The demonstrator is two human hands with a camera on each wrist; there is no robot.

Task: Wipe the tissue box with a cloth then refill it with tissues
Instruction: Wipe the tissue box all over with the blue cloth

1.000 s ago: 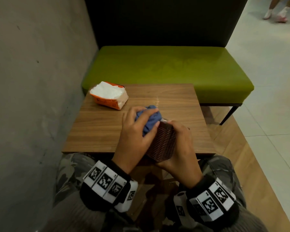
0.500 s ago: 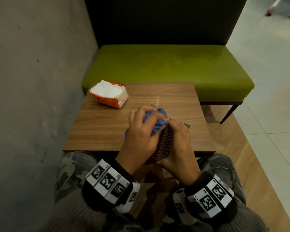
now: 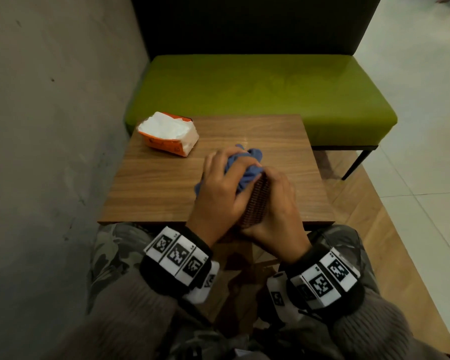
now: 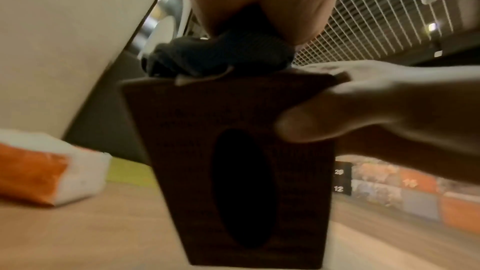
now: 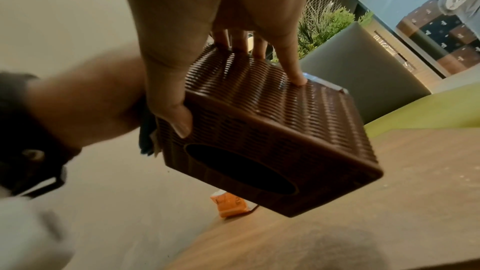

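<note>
A brown woven tissue box [image 3: 256, 203] is held off the table near its front edge, turned on its side, its dark oval slot [image 5: 241, 169] empty. My right hand [image 3: 278, 201] grips the box, thumb [image 5: 171, 110] on the slot face and fingers [image 5: 293, 69] along the far side. My left hand [image 3: 225, 183] holds a bunched blue cloth [image 3: 244, 170] and presses it against the box's left face. In the left wrist view the cloth [image 4: 221, 56] sits on the box's [image 4: 197, 141] upper edge. An opened orange pack of white tissues [image 3: 169, 132] lies at the table's far left.
The small wooden table [image 3: 161, 188] stands against a grey wall [image 3: 50, 126] on the left. A green bench [image 3: 257, 92] with a dark backrest is beyond it. Tiled floor [image 3: 413, 152] lies to the right, and my knees are under the front edge.
My left hand has rubbed the cloth farther along the box's left face. The box has turned more edge-on in my right hand.
</note>
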